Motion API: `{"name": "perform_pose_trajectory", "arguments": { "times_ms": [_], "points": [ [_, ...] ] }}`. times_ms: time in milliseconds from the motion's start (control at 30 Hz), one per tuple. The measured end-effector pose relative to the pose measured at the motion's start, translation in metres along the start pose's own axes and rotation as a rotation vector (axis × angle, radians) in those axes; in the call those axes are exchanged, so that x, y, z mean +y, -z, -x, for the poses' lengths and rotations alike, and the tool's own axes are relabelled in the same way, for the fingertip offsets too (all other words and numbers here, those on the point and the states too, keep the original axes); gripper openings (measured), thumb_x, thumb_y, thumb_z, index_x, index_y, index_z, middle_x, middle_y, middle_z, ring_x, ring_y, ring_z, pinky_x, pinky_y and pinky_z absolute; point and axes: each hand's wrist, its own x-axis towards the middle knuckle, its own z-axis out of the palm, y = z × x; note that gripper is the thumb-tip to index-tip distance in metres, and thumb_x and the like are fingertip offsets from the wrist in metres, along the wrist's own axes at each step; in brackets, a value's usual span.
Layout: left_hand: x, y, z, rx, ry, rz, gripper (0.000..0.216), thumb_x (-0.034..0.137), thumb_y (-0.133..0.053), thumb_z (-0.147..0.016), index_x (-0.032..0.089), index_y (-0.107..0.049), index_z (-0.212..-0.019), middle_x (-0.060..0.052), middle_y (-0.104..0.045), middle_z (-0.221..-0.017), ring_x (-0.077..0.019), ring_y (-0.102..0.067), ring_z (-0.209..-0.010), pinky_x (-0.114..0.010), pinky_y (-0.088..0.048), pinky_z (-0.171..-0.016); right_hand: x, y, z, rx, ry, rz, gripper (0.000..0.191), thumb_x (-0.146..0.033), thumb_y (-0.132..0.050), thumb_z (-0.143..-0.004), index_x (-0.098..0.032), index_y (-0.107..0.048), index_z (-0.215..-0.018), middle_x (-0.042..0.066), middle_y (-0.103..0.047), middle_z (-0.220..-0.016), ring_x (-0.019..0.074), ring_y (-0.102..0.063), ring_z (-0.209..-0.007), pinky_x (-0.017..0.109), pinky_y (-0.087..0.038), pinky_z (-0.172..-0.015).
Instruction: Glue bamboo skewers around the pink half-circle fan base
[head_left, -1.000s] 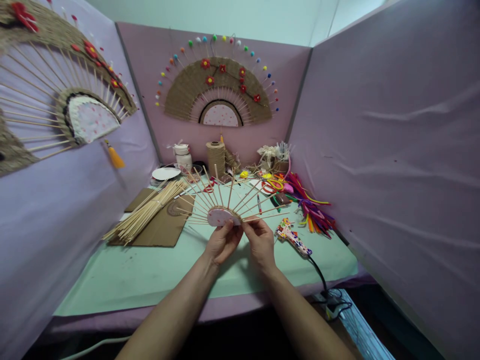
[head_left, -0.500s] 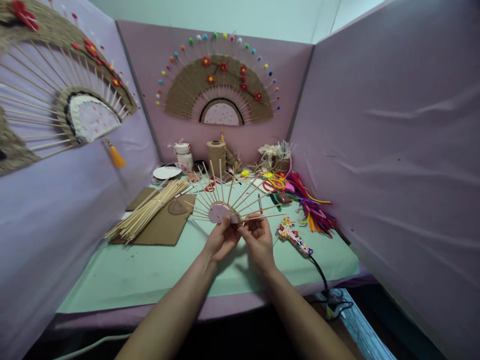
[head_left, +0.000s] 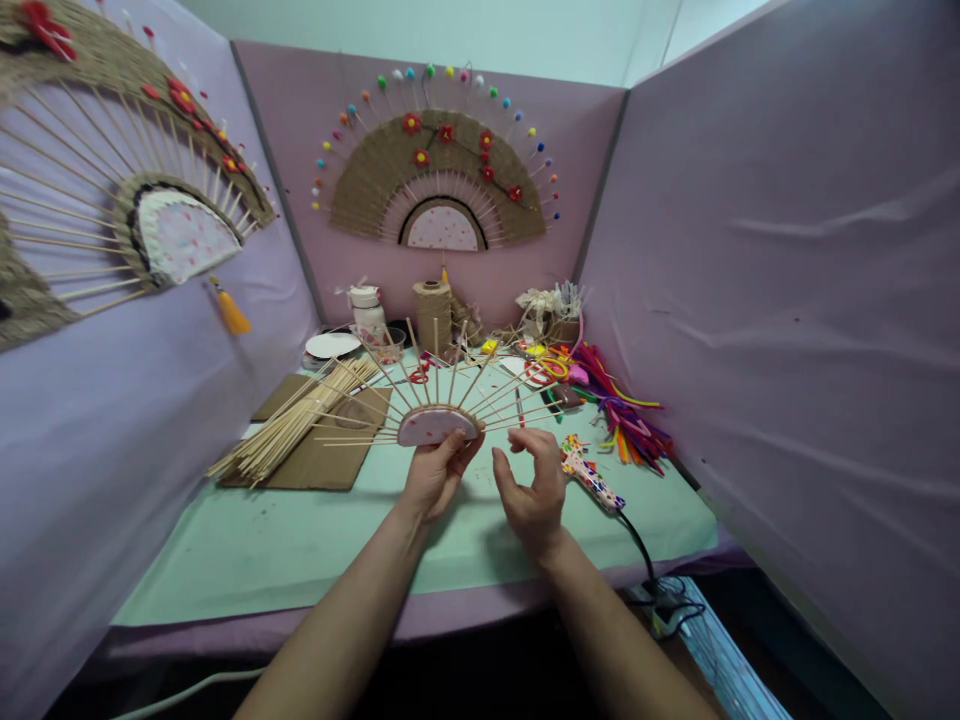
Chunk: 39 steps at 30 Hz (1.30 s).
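Note:
A half-round fan frame [head_left: 433, 427] with a pale, red-spotted centre and thin wooden sticks radiating from its curved edge is held up over the table. My left hand [head_left: 441, 472] pinches its lower right part, thumb across the front. To the right of the frame, my right hand [head_left: 534, 485] is off it, thumb and fingers apart with nothing between them. A patterned hot glue gun [head_left: 592, 478] lies just right of that hand, its black cord running off the table's front edge.
A bundle of wooden sticks [head_left: 300, 420] rests on cardboard [head_left: 330, 470] at left. Colourful pipe cleaners [head_left: 626, 425] lie at right. Behind stand a twine spool [head_left: 433, 315], a white bottle [head_left: 367, 312] and red scissors [head_left: 421, 372]. A finished fan [head_left: 442, 150] hangs on the back panel.
My right hand has let go of the fan frame and moved right, its fingers spreading. The frame, still in my left hand, has shifted left and turned its front more toward me.

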Motion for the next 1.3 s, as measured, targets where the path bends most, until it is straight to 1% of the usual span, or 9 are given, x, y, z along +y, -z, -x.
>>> {"name": "perform_pose_trajectory", "arguments": {
  "times_ms": [100, 167, 267, 367, 467, 633, 967, 1167, 1300],
  "points": [
    [-0.002, -0.002, 0.002, 0.013, -0.03, -0.072, 0.031, 0.016, -0.087, -0.056, 0.013, -0.07, -0.081, -0.005, -0.074, -0.083, -0.0175, -0.07, -0.083, -0.037, -0.055, -0.09, 0.0, 0.006, -0.016, -0.072, 0.131, 0.188, 0.049, -0.009, -0.06, -0.086, -0.026, -0.05, -0.131, 0.01, -0.056, -0.11, 0.0222, -0.055, -0.102, 0.041, -0.046, -0.088],
    [-0.003, -0.003, 0.003, 0.023, -0.05, -0.106, 0.03, 0.016, -0.087, -0.055, 0.014, -0.07, -0.08, -0.003, -0.074, -0.081, -0.016, -0.069, -0.081, -0.037, -0.055, -0.089, 0.002, 0.007, -0.022, -0.138, 0.203, 0.298, 0.051, -0.006, -0.059, -0.086, -0.031, -0.054, -0.13, 0.009, -0.055, -0.115, 0.023, -0.053, -0.108, 0.042, -0.042, -0.092],
    [-0.004, -0.003, 0.004, 0.026, -0.056, -0.135, 0.031, 0.017, -0.087, -0.054, 0.015, -0.071, -0.08, -0.002, -0.074, -0.082, -0.0155, -0.068, -0.081, -0.036, -0.055, -0.087, 0.005, 0.007, -0.025, -0.187, 0.247, 0.383, 0.041, -0.007, -0.061, -0.086, -0.033, -0.064, -0.118, 0.007, -0.059, -0.114, 0.023, -0.052, -0.107, 0.04, -0.038, -0.092],
    [-0.004, -0.003, 0.003, 0.029, -0.055, -0.145, 0.031, 0.017, -0.087, -0.053, 0.015, -0.071, -0.079, -0.003, -0.074, -0.082, -0.0162, -0.068, -0.082, -0.037, -0.055, -0.088, 0.006, 0.005, -0.025, -0.157, 0.237, 0.365, 0.026, -0.012, -0.063, -0.087, -0.028, -0.069, -0.107, 0.005, -0.068, -0.098, 0.0206, -0.054, -0.097, 0.037, -0.037, -0.086],
    [-0.004, -0.003, 0.003, 0.03, -0.056, -0.147, 0.031, 0.017, -0.088, -0.052, 0.015, -0.071, -0.079, -0.003, -0.074, -0.081, -0.0158, -0.068, -0.081, -0.037, -0.055, -0.087, 0.006, 0.006, -0.026, -0.139, 0.222, 0.332, 0.015, -0.015, -0.065, -0.087, -0.024, -0.071, -0.098, 0.002, -0.07, -0.084, 0.0176, -0.056, -0.087, 0.035, -0.036, -0.082],
    [-0.002, -0.003, 0.002, 0.026, -0.07, -0.116, 0.032, 0.016, -0.088, -0.051, 0.015, -0.071, -0.078, -0.002, -0.073, -0.078, -0.015, -0.067, -0.079, -0.035, -0.055, -0.086, 0.004, 0.008, -0.025, -0.128, 0.177, 0.308, 0.006, -0.019, -0.067, -0.087, -0.021, -0.07, -0.091, 0.002, -0.071, -0.082, 0.0178, -0.056, -0.084, 0.035, -0.036, -0.08],
    [0.0, 0.0, 0.001, 0.039, -0.068, -0.068, 0.029, 0.015, -0.087, -0.054, 0.013, -0.07, -0.078, -0.003, -0.073, -0.078, -0.016, -0.068, -0.079, -0.037, -0.054, -0.088, -0.002, 0.008, -0.016, -0.129, 0.139, 0.26, 0.01, -0.018, -0.065, -0.085, -0.025, -0.067, -0.092, 0.001, -0.069, -0.082, 0.0184, -0.058, -0.083, 0.037, -0.036, -0.081],
    [-0.002, 0.002, 0.002, 0.027, -0.046, -0.064, 0.028, 0.015, -0.087, -0.054, 0.013, -0.07, -0.077, -0.003, -0.073, -0.077, -0.0139, -0.067, -0.074, -0.027, -0.054, -0.079, -0.005, -0.008, -0.007, -0.075, 0.132, 0.195, 0.013, -0.014, -0.066, -0.082, -0.023, -0.065, -0.092, 0.003, -0.068, -0.081, 0.0185, -0.057, -0.08, 0.038, -0.041, -0.078],
    [-0.006, 0.002, 0.005, 0.021, -0.011, -0.046, 0.031, 0.019, -0.088, -0.055, 0.013, -0.07, -0.079, -0.003, -0.073, -0.078, -0.0132, -0.067, -0.074, -0.024, -0.054, -0.074, 0.0, -0.019, -0.001, -0.075, 0.129, 0.106, 0.02, -0.012, -0.062, -0.083, -0.022, -0.066, -0.1, 0.005, -0.067, -0.086, 0.0196, -0.058, -0.083, 0.037, -0.048, -0.075]
  ]
}}
